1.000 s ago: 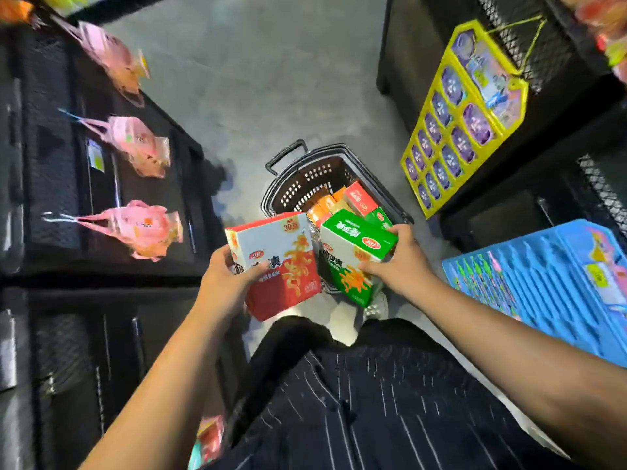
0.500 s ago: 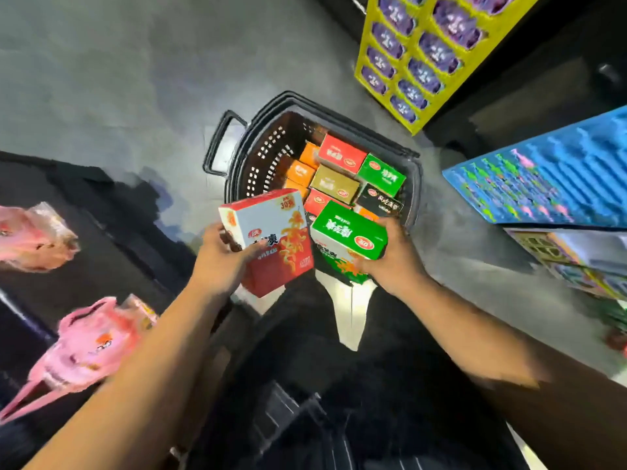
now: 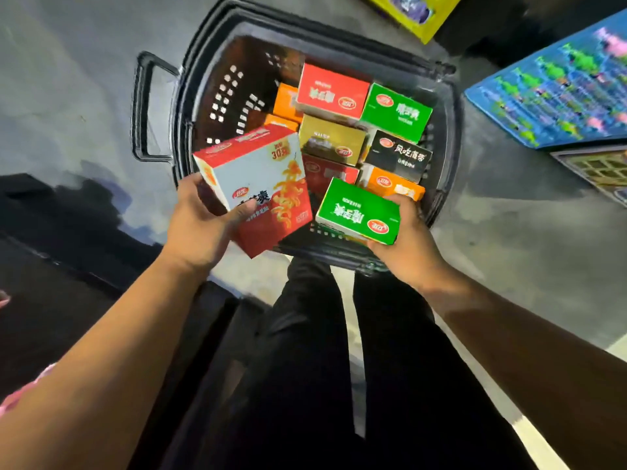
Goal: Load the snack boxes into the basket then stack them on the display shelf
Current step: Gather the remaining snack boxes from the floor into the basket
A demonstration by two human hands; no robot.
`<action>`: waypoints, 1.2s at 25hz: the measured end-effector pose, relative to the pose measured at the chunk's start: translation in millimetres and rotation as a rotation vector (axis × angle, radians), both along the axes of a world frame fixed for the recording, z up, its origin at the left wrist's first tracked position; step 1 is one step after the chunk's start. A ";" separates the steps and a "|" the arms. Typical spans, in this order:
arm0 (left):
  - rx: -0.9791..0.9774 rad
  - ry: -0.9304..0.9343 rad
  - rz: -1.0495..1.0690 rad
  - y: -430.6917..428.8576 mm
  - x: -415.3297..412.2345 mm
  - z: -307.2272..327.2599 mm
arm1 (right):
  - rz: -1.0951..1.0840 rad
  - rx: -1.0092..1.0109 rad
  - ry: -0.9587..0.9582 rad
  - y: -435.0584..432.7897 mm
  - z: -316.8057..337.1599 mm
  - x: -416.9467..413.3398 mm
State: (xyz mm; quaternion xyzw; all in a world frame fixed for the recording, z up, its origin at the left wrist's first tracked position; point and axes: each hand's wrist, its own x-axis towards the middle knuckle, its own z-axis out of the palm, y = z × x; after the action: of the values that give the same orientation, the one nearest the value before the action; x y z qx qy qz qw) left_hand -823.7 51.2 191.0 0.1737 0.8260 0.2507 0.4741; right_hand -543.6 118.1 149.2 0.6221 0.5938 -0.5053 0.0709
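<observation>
Red box (image 3: pixel 258 184) gripped by left hand (image 3: pixel 203 225), over basket (image 3: pixel 234 66) rim at 7 o'clock. Green box (image 3: pixel 359 212) clasped by right hand (image 3: pixel 403 245) at 5 o'clock, long axis 10-to-4. Free basket space seen at 10 o'clock; left hand judged nearer.

The red-and-white box (image 3: pixel 258 184) bore "30" on a yellow badge, the black box (image 3: pixel 398 156) showed white characters "风吃海带", and the green box (image 3: pixel 359 212) carried a red oval logo too blurred to read.
</observation>
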 end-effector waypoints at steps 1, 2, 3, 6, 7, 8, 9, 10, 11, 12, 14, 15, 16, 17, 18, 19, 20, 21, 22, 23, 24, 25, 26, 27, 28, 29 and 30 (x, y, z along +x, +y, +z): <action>0.007 0.007 -0.021 2.2 -0.4 -6.4 | 0.027 0.010 -0.021 -0.5 -9.5 5.1; 0.010 0.008 -0.049 2.6 -0.7 -14.0 | 0.068 0.031 -0.045 -0.7 -20.5 10.7; 0.012 0.003 -0.081 2.9 -0.7 -19.2 | 0.116 0.055 -0.066 0.1 -29.6 16.6; -0.001 -0.010 -0.190 -1.3 -2.4 -31.9 | 0.288 0.151 -0.177 1.9 -50.9 35.6; -0.007 -0.008 -0.240 -3.3 -2.1 -35.0 | 0.365 0.209 -0.249 1.7 -57.0 42.0; -0.014 -0.002 -0.292 -5.4 -2.7 -38.5 | 0.432 0.267 -0.323 0.9 -61.8 47.4; -0.020 -0.002 -0.331 -6.7 -2.1 -40.7 | 0.483 0.303 -0.387 -0.2 -65.5 50.9; -0.027 -0.007 -0.353 -7.4 -1.3 -43.5 | 0.523 0.316 -0.439 -0.7 -68.9 52.8; -0.029 -0.015 -0.369 -6.1 0.0 -45.5 | 0.560 0.309 -0.482 0.3 -72.2 53.5; -0.025 -0.013 -0.398 -3.9 1.6 -48.8 | 0.597 0.283 -0.519 2.1 -75.5 53.1; -0.009 0.035 -0.494 1.6 2.2 -55.3 | 0.649 0.230 -0.581 5.6 -80.0 48.6; -0.006 0.084 -0.565 4.7 2.0 -59.0 | 0.656 0.228 -0.608 6.5 -81.8 46.4; -0.022 0.131 -0.627 7.5 1.2 -62.9 | 0.653 0.235 -0.628 6.1 -82.9 45.2; -0.049 0.160 -0.672 9.4 1.1 -67.4 | 0.644 0.241 -0.641 4.3 -84.5 45.3; -0.073 0.171 -0.707 10.2 0.7 -72.4 | 0.633 0.247 -0.639 2.0 -86.0 46.2; -0.077 0.170 -0.741 10.3 1.5 -77.3 | 0.617 0.249 -0.621 0.3 -87.1 46.6; -0.070 0.165 -0.773 9.2 2.1 -82.8 | 0.601 0.260 -0.591 -1.6 -87.8 46.1; -0.059 0.158 -0.796 7.9 3.0 -87.6 | 0.593 0.289 -0.554 -3.7 -87.5 44.2; -0.050 0.151 -0.804 7.1 3.6 -91.8 | 0.595 0.331 -0.512 -6.3 -87.2 40.2; -0.043 0.147 -0.799 7.1 4.3 -95.1 | 0.610 0.363 -0.464 -9.5 -87.3 34.5; -0.039 0.144 -0.785 7.1 4.9 -98.1 | 0.638 0.369 -0.418 -14.3 -87.8 27.2; -0.039 0.143 -0.769 7.5 5.8 -101.2 | 0.671 0.352 -0.392 -18.8 -89.4 19.4; -0.044 0.144 -0.747 7.2 6.8 -104.0 | 0.693 0.337 -0.391 -22.3 -93.0 12.8; -0.053 0.144 -0.727 5.7 7.9 -106.9 | 0.706 0.340 -0.412 -24.2 -98.3 8.0; -0.058 0.136 -0.712 3.7 9.5 -109.9 | 0.714 0.359 -0.453 -24.2 -103.6 5.0; -0.055 0.121 -0.702 0.7 11.0 -115.1 | 0.724 0.383 -0.502 -23.6 -108.7 3.4; -0.041 0.108 -0.697 -2.9 12.8 -120.6 | 0.733 0.405 -0.545 -23.2 -113.9 2.3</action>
State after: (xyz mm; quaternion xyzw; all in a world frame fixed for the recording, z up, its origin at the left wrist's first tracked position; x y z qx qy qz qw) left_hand -810.9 48.3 70.5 0.4486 0.7457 0.0477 0.4904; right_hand -541.3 94.9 35.2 0.4833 0.8195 -0.1408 0.2740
